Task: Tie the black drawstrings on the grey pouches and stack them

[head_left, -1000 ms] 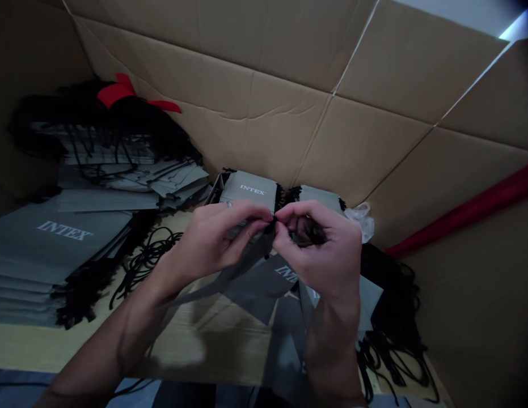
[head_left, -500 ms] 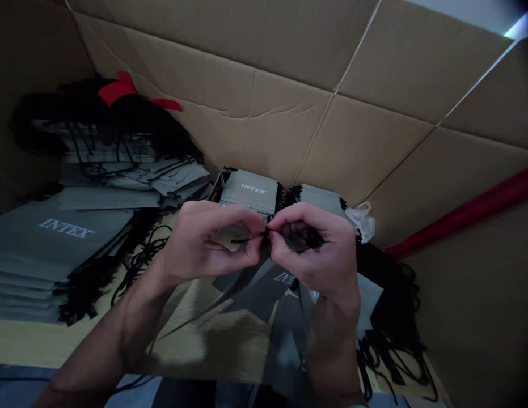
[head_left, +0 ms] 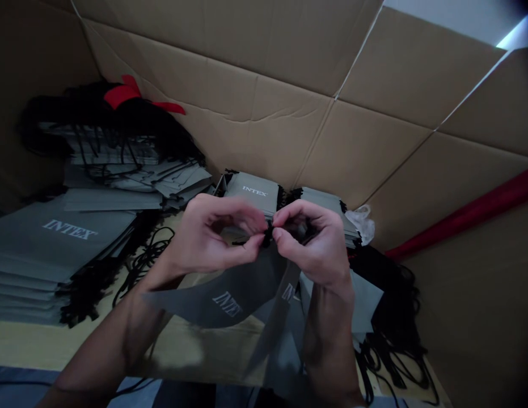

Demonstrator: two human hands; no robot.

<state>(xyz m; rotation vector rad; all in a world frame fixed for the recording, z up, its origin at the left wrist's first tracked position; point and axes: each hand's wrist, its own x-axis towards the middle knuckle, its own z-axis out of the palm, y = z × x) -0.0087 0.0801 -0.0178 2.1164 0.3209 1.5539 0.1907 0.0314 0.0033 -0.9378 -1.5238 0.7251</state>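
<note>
My left hand point(head_left: 204, 241) and my right hand point(head_left: 321, 243) meet in the middle of the view, thumb and forefinger of each pinched together. Between the fingertips is a small dark bit of black cord point(head_left: 269, 232), perhaps a knot; its exact shape is too dark to make out. Below the pinch hang thin grey pieces printed INTEX: one point(head_left: 195, 300) curves out to the left, another point(head_left: 274, 317) drops edge-on near my right wrist. How they join the cord is hidden by my fingers.
At the left lies a fanned stack of grey INTEX pieces point(head_left: 76, 260) with black cord ends. Behind it rises a pile of black cords point(head_left: 161, 122) with a red strip point(head_left: 123, 95). Two smaller stacks, one printed INTEX point(head_left: 255, 192), stand against the cardboard wall point(head_left: 246, 90). More cords point(head_left: 387, 306) lie right.
The grey pieces under my hands have swung and spread, with one INTEX print now facing me at the left. Both hands keep their pinch; the left fingers blur slightly.
</note>
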